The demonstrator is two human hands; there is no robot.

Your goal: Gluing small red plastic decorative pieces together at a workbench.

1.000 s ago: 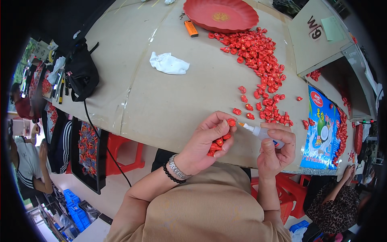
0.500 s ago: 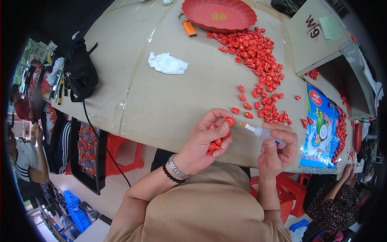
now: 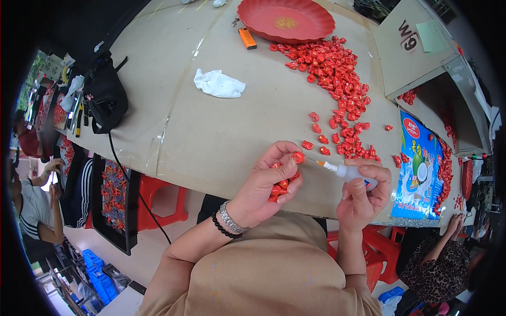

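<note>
Left hand (image 3: 263, 179): closed, thumb and index finger pinching one small red piece (image 3: 298, 157), with further red pieces (image 3: 278, 190) gathered under the curled fingers. Right hand (image 3: 363, 197): gripping a translucent squeeze bottle (image 3: 350, 173), its white and orange nozzle (image 3: 328, 165) pointing left toward the pinched piece; nozzle body apart from it, contact of any fine tip too small to tell. Both hands are above the near edge of the table (image 3: 226, 139). Beyond them, a heap of red pieces (image 3: 340, 79) trails down from a scalloped red dish (image 3: 258, 16); orange lighter (image 3: 247, 38) beside the dish, crumpled white cloth (image 3: 220, 84) nearer
</note>
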